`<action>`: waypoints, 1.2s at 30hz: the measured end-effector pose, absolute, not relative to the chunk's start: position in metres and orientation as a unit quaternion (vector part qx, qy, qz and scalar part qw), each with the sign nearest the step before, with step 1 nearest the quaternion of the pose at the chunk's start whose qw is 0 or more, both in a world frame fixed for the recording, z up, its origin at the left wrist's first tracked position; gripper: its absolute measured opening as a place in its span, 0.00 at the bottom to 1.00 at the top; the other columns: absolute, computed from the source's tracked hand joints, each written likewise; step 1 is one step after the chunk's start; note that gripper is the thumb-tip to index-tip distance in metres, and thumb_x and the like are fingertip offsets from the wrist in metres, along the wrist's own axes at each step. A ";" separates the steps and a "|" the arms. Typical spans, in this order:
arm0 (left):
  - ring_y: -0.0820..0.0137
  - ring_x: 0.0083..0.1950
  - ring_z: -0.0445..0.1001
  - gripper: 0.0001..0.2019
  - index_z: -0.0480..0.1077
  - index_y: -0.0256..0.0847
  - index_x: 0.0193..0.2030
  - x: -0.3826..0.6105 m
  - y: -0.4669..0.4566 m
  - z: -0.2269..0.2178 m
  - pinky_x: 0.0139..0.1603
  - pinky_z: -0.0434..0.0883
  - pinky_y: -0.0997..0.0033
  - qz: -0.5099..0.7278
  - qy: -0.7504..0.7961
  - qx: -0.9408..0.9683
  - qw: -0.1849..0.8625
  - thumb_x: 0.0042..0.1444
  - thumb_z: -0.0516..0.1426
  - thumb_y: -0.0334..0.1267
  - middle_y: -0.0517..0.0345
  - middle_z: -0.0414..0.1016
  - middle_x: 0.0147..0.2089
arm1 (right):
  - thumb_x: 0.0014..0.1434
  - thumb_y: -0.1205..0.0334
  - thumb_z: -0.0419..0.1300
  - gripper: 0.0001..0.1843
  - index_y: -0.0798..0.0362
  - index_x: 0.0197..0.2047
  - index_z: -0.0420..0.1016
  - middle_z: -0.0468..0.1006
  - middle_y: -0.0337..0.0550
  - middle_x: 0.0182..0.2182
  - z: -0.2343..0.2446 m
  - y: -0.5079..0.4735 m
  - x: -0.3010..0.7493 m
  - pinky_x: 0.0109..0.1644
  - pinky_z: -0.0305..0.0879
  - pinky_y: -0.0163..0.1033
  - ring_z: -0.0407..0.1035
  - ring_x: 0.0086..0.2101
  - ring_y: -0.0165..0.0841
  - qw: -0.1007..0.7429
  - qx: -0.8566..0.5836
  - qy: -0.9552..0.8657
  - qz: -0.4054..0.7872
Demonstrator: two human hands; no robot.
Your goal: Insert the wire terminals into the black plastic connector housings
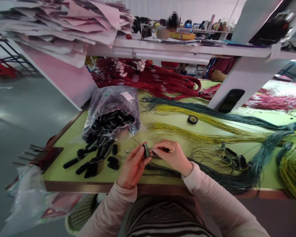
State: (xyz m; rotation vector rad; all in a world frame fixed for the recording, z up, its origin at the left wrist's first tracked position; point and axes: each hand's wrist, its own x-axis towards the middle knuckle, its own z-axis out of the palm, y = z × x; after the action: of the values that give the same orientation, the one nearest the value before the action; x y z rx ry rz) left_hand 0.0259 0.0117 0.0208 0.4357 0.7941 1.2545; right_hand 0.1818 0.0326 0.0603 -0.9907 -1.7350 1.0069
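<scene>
My left hand (133,166) is closed around a small black connector housing (146,150), holding it upright above the green table (64,164). My right hand (171,154) pinches a thin dark wire (162,149) whose end meets the connector. Both hands hover near the table's front edge, in front of my striped shirt. Dark green wires (212,169) trail from under my right wrist toward the right.
A clear plastic bag (113,110) spills several black connectors (93,161) to the left. Yellow wire bundles (199,135), green ones and red ones (158,80) cross the table. A tape roll (192,119) lies mid-table. A white shelf (175,49) with papers hangs overhead.
</scene>
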 end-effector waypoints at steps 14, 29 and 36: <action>0.76 0.30 0.77 0.16 0.76 0.39 0.41 0.028 0.008 0.026 0.30 0.75 0.83 0.557 0.368 0.229 0.708 0.43 0.66 0.34 0.57 0.79 0.33 | 0.55 0.67 0.57 0.07 0.56 0.29 0.76 0.70 0.39 0.23 0.062 0.023 0.194 0.27 0.57 0.29 0.62 0.24 0.25 0.369 -0.409 -0.772 0.317; 0.71 0.32 0.77 0.16 0.76 0.45 0.42 0.034 0.006 0.020 0.31 0.77 0.75 0.606 0.404 0.311 0.611 0.42 0.66 0.35 0.59 0.78 0.33 | 0.55 0.68 0.56 0.06 0.56 0.28 0.73 0.70 0.38 0.24 0.057 0.023 0.195 0.28 0.57 0.28 0.61 0.25 0.24 0.371 -0.409 -0.753 0.357; 0.75 0.30 0.75 0.16 0.77 0.43 0.40 0.035 0.008 0.018 0.31 0.76 0.76 0.600 0.402 0.292 0.627 0.41 0.67 0.35 0.61 0.77 0.31 | 0.55 0.67 0.56 0.06 0.56 0.28 0.73 0.70 0.39 0.25 0.051 0.022 0.193 0.30 0.58 0.29 0.62 0.25 0.25 0.383 -0.399 -0.753 0.356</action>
State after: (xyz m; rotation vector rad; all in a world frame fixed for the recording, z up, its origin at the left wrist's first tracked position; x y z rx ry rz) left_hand 0.0350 0.0078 0.0185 0.6693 0.9206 1.3750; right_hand 0.1934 0.0219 0.0513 -1.0172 -1.9202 0.9083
